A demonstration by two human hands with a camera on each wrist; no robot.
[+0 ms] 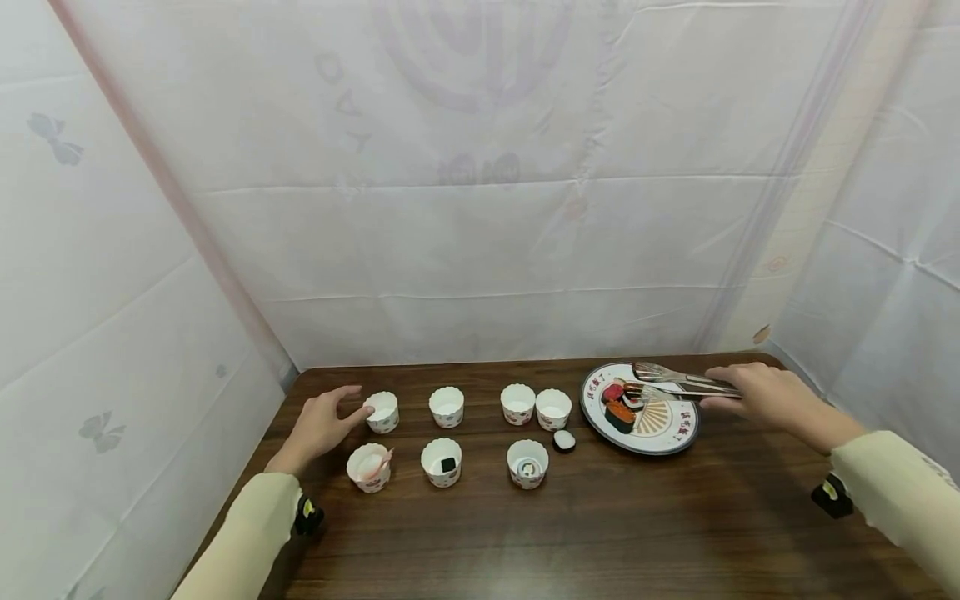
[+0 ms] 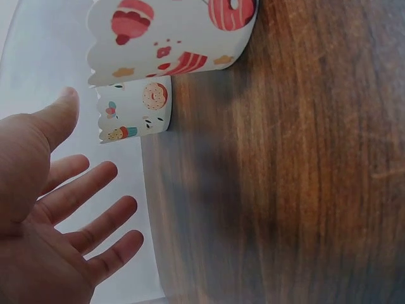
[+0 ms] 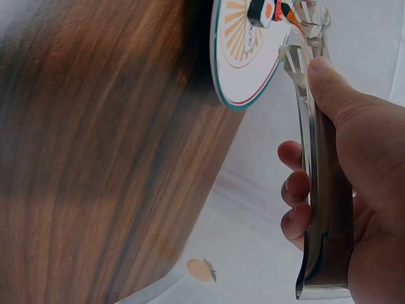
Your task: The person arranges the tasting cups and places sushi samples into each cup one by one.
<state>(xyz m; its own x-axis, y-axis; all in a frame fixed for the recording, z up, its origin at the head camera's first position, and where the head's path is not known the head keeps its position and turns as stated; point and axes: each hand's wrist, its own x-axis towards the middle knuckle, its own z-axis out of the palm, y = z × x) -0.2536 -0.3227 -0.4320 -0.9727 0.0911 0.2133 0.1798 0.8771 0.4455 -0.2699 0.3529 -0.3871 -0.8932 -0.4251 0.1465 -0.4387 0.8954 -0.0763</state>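
Note:
My left hand [image 1: 322, 425] has its fingers spread beside the back-left paper cup [image 1: 383, 423], thumb close to the rim. The left wrist view shows nothing in that hand [image 2: 44, 215]. My right hand [image 1: 776, 398] grips metal serving tongs [image 3: 329, 209], thumb on one arm and fingers curled round the other. The tong heads are apart, over a round patterned plate [image 1: 678, 437]. On the plate lie toy sushi pieces: an orange-topped one [image 1: 620, 417], a red one [image 1: 612, 391] and a dark-wrapped roll [image 1: 634, 403] partly behind the tongs.
More white paper cups stand across the brown table [image 1: 600, 533]. In the front row, one cup [image 1: 370, 485] holds a pinkish piece, another [image 1: 441, 477] a dark-banded piece, a third [image 1: 527, 480] a round roll. A white-topped sushi piece [image 1: 564, 440] lies between cups and plate.

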